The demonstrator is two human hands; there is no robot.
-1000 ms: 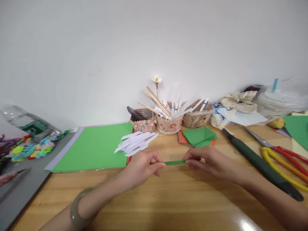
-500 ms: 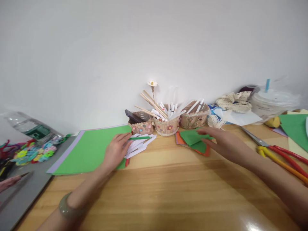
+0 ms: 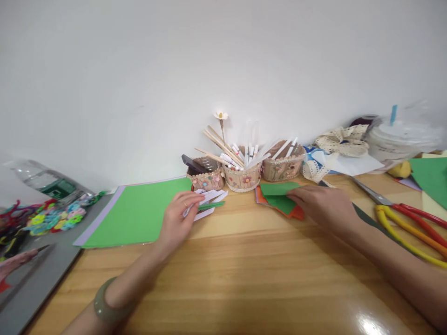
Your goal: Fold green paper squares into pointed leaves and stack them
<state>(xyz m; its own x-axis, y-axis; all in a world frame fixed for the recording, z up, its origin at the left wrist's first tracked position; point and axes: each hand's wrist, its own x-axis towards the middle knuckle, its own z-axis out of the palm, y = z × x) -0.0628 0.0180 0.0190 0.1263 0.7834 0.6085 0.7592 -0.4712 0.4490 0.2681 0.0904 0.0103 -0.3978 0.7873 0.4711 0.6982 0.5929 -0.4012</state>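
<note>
My left hand (image 3: 179, 218) lies over the pile of folded white paper strips (image 3: 209, 197), fingers loosely stretched, beside a folded green strip (image 3: 210, 205) that rests on the pile. My right hand (image 3: 323, 204) reaches to the small stack of green paper squares (image 3: 279, 195) lying on orange paper (image 3: 298, 213); its fingertips press on the top green sheet. A jade bangle (image 3: 108, 304) is on my left wrist. Both hands rest on the wooden table (image 3: 244, 270).
Three popsicle-stick pots (image 3: 244, 176) with sticks and pens stand at the wall. A large green sheet (image 3: 136, 214) lies left. Scissors with red and yellow handles (image 3: 408, 218), lace ribbon (image 3: 340, 142) and a lidded cup (image 3: 401, 144) are right. A bottle (image 3: 42, 181) and colourful flowers (image 3: 52, 216) lie far left.
A second ago both hands held the green strip between them. My left hand carried it to the white strip pile and set it down; my right hand moved to the green squares.
</note>
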